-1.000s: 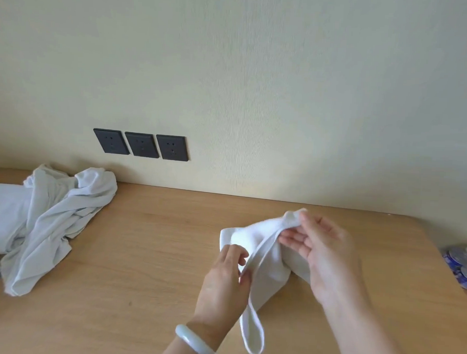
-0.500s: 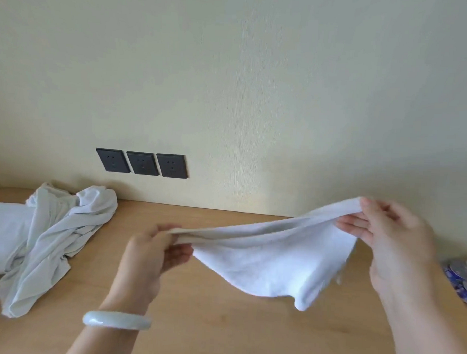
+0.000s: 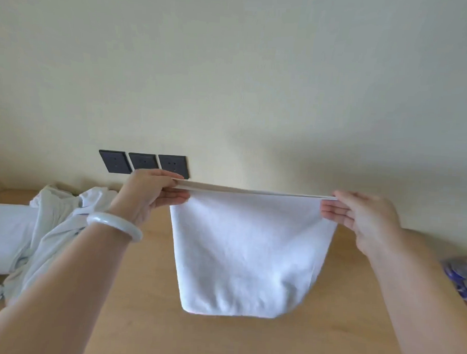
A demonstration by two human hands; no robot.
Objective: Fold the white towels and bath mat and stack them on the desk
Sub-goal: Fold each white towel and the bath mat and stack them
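Note:
A small white towel (image 3: 247, 255) hangs flat above the wooden desk (image 3: 146, 320), stretched taut along its top edge. My left hand (image 3: 148, 194), with a pale bangle on the wrist, pinches the top left corner. My right hand (image 3: 359, 217) pinches the top right corner. The towel's lower edge hangs just above the desk. A crumpled heap of white linen (image 3: 51, 227) lies on the desk at the far left, partly behind my left forearm.
Three dark wall sockets (image 3: 143, 163) sit on the cream wall just above the desk, behind my left hand. A blue and white packet (image 3: 460, 280) lies at the desk's right edge.
The towel was bunched between my hands near the desk. Both hands have moved apart and upward, pulling it out until it hangs flat and taut.

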